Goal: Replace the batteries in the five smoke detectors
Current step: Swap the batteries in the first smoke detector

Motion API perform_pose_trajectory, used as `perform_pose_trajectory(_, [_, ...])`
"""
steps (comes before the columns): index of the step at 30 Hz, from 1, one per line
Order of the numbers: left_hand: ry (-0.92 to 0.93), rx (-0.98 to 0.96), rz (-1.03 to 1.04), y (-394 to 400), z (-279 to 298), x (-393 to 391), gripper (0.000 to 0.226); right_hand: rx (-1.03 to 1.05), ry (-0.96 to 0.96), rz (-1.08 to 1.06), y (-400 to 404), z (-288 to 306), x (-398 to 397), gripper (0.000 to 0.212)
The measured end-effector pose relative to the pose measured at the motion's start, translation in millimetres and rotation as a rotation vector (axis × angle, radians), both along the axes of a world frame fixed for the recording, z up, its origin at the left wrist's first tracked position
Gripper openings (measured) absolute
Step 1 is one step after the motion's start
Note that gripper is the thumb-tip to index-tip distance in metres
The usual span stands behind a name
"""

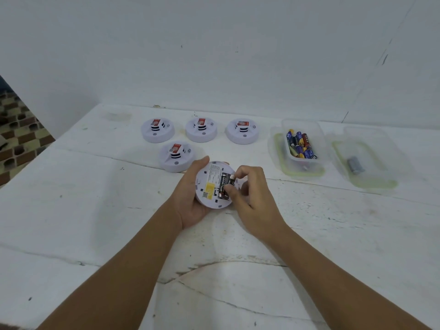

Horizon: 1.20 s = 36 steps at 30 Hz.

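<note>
Head view: left hand (190, 198) grip cups flipped smoke detector (209, 186), right hand (250, 194) grip pinches a battery (229, 181) in its bay.

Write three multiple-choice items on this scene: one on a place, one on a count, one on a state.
1. Where is the tub of batteries?
A. Right of the detectors
B. Left of them
C. On the floor

2. How many detectors stand on the table, unheld?
A. Two
B. Four
C. Six

3. How is the held detector turned?
A. Back up, compartment open
B. Face up
C. Wrapped

Key: 1 A, the tub sits right of the back row. 2 B, three behind, one nearer. 3 A, the left hand shows its label; the right hand fingers pinch a cell.
</note>
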<state>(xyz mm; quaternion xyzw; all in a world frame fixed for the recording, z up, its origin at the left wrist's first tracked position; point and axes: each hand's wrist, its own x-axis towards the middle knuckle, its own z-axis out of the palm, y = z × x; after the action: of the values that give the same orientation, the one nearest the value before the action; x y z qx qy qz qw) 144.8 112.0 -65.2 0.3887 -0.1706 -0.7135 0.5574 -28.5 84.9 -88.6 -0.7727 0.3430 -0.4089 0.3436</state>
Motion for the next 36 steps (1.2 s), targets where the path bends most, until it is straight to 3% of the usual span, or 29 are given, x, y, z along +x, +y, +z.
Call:
perform_pose_trajectory(6, [0.023, 0.009, 0.008, -1, 0, 1, 0.050, -0.044, -0.098, -0.047, 7, 6, -2, 0.007])
perform_pose_trajectory(10, [0.049, 0.031, 0.003, -2, 0, 2, 0.048, 0.257, -0.332, -0.079, 4, 5, -6, 0.023])
perform_pose_trajectory(12, [0.059, 0.033, -0.010, -2, 0, 4, 0.049, 0.387, -0.431, -0.104, -3, 5, -8, 0.019])
perform_pose_trajectory(17, [0.071, 0.039, -0.024, -3, 2, 3, 0.052, 0.479, -0.457, -0.096, -6, 6, -6, 0.004])
perform_pose_trajectory(36, [0.051, 0.011, -0.038, -4, -1, 3, 0.055, 0.490, -0.471, -0.075, -10, 1, -8, 0.006])
